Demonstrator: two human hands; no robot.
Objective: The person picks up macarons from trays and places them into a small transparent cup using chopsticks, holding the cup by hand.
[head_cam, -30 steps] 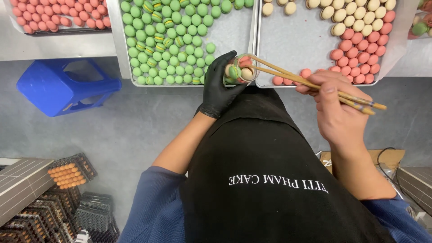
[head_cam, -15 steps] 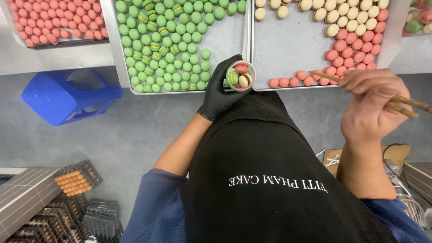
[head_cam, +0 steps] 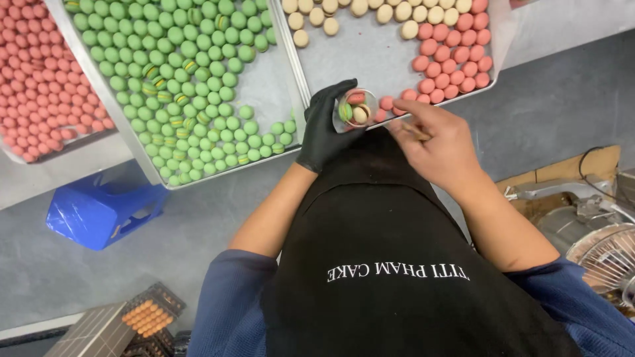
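My left hand (head_cam: 324, 129), in a black glove, holds a small clear cup (head_cam: 355, 109) with green, pink and cream macarons inside, at the near edge of the metal trays. My bare right hand (head_cam: 433, 142) is just right of the cup, fingers closed around wooden chopsticks (head_cam: 413, 129) that are mostly hidden by the hand. It hovers beside pink macarons (head_cam: 450, 63) on the right tray (head_cam: 370, 56). Green macarons (head_cam: 178, 86) fill the middle tray (head_cam: 268, 86).
Another tray of pink macarons (head_cam: 40, 86) lies at the far left. Cream macarons (head_cam: 370, 13) sit at the top of the right tray. A blue plastic bin (head_cam: 99, 211) is on the grey floor, a wire fan (head_cam: 605, 261) at right, stacked trays (head_cam: 126, 324) at bottom left.
The view shifted, so the trays now sit tilted. My right hand moved left and down toward the cup, and the chopsticks, earlier sticking out long, are now mostly hidden under the hand.
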